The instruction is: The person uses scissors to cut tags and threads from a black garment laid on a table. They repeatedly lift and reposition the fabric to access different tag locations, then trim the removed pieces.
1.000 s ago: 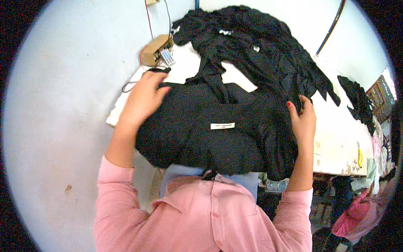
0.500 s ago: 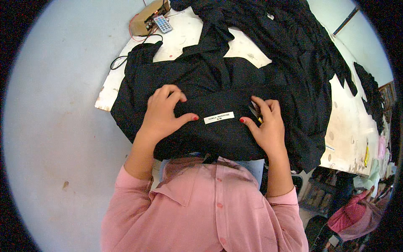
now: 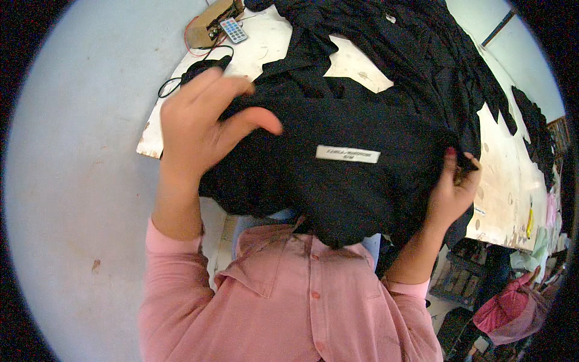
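Observation:
A black garment is bunched in front of me, with a small white label facing up near its middle. My left hand is over its left side, slightly smeared by motion. That thumb is stretched out and apart from the bent forefinger, with black cloth showing behind the gap; the other fingers are partly hidden. At the garment's right side, my right hand has its fingers curled round a fold of the cloth, thumb pressed on top.
The white table shows around the cloth. At its far left are a small remote control, a brown box with electronics and a black cable. More black cloth spreads behind. Pink fabric lies at lower right.
My hands have moved apart, the left one up and leftward, the right one rightward onto a fold. The label has shifted right and looks larger. A metal tool beside my right hand no longer shows.

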Demonstrator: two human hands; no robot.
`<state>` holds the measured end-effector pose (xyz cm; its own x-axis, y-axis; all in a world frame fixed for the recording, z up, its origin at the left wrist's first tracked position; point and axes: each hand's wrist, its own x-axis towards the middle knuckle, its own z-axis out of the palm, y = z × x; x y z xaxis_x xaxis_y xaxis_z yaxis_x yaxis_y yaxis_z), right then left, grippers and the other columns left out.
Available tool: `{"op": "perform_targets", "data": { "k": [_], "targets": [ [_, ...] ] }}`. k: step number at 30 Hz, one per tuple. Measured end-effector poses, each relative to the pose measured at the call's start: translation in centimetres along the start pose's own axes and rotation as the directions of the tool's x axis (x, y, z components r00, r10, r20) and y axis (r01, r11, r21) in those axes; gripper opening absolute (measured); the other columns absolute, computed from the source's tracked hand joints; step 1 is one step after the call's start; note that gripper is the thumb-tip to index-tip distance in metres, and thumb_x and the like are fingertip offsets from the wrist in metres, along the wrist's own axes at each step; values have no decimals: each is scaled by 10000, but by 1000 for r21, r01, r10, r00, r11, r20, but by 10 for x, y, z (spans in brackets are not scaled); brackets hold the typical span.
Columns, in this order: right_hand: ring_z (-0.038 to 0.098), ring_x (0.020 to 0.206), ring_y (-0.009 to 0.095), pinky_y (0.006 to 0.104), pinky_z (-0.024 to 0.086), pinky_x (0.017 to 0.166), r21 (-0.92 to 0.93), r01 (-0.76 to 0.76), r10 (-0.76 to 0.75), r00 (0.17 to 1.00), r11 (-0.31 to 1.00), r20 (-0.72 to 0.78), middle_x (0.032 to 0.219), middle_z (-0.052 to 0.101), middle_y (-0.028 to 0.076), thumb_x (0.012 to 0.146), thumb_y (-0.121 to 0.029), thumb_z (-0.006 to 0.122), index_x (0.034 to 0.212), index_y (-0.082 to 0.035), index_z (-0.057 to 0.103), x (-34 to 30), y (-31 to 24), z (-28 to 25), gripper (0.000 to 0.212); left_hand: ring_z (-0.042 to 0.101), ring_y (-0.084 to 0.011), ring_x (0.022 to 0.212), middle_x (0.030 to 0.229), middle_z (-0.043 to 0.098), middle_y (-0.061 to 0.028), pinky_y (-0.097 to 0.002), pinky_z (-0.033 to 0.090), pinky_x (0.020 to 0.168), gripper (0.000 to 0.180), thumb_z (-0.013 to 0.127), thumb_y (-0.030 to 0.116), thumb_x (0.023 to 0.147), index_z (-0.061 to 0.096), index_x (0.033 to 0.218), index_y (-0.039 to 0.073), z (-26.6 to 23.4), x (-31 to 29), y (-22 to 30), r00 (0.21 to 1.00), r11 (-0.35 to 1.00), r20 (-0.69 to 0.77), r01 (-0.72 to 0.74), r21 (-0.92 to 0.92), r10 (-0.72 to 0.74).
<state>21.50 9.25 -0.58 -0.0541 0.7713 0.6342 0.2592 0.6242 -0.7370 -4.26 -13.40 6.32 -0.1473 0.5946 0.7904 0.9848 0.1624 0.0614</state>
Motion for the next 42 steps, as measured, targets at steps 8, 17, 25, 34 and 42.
{"op": "perform_targets", "data": {
  "k": [8,17,25,34,42],
  "targets": [
    [554,908,159,275,437,839,338,-124,94,990,933,102,977,598,91,858,-39,650,972,-32,531,49,16,6,165,619,-336,769,811,633,-103,-422,483,627,276,696,344,753,596,780,89,77,63,-51,954,975,216,-219,30,208],
    [641,715,297,350,497,633,68,79,-91,337,995,937,767,644,131,581,60,576,788,-27,619,13,3,-54,229,529,-212,766,747,483,-10,-376,392,767,128,625,93,642,545,733,133,45,-50,-42,879,976,447,-211,55,165],
    [637,709,255,303,485,635,-69,162,10,343,984,939,775,649,124,525,152,551,768,2,606,-1,7,-47,290,605,-152,792,853,623,-49,-292,481,722,133,649,24,773,639,899,65,1,-63,30,805,717,334,590,-370,-490],
    [620,716,206,276,460,616,80,-39,-71,201,996,977,819,651,117,532,72,577,733,-3,587,14,4,-61,215,639,-214,898,1066,628,-118,-339,527,761,332,495,327,958,567,1072,24,60,-78,91,100,-487,953,841,-235,-285],
    [573,695,241,295,431,587,409,-119,-319,445,905,837,844,609,121,651,-56,685,908,-16,664,23,-31,-68,262,507,-346,1191,1277,545,-195,-486,341,1065,583,492,54,674,483,1243,-72,96,-83,85,517,-930,851,262,-259,-91]
  ]
}}
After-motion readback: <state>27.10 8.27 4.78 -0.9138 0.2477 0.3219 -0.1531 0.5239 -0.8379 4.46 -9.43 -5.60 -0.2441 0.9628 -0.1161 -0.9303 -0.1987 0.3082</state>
